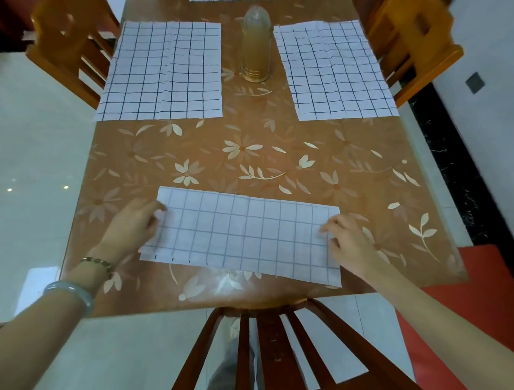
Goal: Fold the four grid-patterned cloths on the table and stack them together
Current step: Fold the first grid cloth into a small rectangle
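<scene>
A white cloth with a dark grid [244,233] lies folded in half near the table's front edge, its pale underside up. My left hand [133,222] pinches its left edge, fingers curled around the fabric. At the cloth's right edge, my right hand [347,245] holds the fabric with bent fingers. Two more grid cloths lie spread flat farther back: one at the far left [164,72], one at the far right [333,69]. A sliver of another cloth [222,0] shows at the table's far end.
The brown floral table [250,156] carries an amber domed container [256,47] between the two far cloths. Wooden chairs stand at the left [69,47], at the right [411,44] and in front of me [278,348]. A red surface [478,292] lies at the right.
</scene>
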The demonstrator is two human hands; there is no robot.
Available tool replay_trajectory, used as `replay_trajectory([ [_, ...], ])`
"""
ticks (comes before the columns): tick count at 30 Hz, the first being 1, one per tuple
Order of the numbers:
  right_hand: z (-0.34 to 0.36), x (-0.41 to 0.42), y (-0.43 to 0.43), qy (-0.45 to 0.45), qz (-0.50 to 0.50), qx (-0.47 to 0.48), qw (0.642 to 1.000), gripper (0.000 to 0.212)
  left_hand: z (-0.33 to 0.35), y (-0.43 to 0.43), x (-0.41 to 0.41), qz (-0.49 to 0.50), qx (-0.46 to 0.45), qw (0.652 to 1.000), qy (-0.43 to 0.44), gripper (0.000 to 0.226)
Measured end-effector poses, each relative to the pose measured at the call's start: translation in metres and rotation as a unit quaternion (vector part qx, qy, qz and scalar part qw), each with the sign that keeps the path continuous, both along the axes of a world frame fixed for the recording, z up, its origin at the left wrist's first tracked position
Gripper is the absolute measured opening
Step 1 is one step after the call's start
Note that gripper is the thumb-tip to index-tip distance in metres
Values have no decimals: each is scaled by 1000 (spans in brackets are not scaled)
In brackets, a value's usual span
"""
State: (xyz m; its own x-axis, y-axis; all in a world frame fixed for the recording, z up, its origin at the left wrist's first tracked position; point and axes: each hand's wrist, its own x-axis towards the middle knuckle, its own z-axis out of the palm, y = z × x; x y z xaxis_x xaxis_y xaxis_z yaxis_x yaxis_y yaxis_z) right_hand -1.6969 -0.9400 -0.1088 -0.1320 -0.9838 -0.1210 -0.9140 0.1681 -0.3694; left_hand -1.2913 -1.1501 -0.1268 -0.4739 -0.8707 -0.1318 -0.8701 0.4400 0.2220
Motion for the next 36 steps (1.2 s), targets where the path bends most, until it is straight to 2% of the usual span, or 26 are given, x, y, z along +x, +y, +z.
replay_trajectory([
  [2,-9,36,-25,-27,-30,-26,999,35,-5,14,-42,-87,-21,995,31,33],
  [4,-22,76,-52,-46,-18,-18,999,45,-24,19,-77,-176,-15,984,20,51],
  [7,-50,116,-85,13,45,12,999,62,-49,25,-116,-211,-27,977,-24,60],
  [11,-86,123,-93,70,66,56,994,64,-73,36,-127,-180,-24,982,-49,60],
  [16,-100,93,-80,101,81,52,990,67,-81,36,-122,-126,1,990,-61,69],
  [20,-99,42,-61,126,45,72,988,67,-83,10,-93,-58,9,997,-58,70],
  [23,-94,1,-46,127,11,75,989,63,-82,-12,-60,-52,9,997,-54,70],
  [27,-79,-27,-40,62,-31,8,998,51,-66,-33,-36,-59,-22,998,-29,69],
  [29,-76,-34,-47,33,-60,-8,998,43,-54,-44,-36,-21,3,1000,4,68],
  [32,-67,-43,-68,7,-63,53,997,30,-38,-59,-43,25,69,997,21,56],
  [36,-52,-54,-91,-85,-89,147,982,14,-31,-71,-42,52,163,984,45,45],
])
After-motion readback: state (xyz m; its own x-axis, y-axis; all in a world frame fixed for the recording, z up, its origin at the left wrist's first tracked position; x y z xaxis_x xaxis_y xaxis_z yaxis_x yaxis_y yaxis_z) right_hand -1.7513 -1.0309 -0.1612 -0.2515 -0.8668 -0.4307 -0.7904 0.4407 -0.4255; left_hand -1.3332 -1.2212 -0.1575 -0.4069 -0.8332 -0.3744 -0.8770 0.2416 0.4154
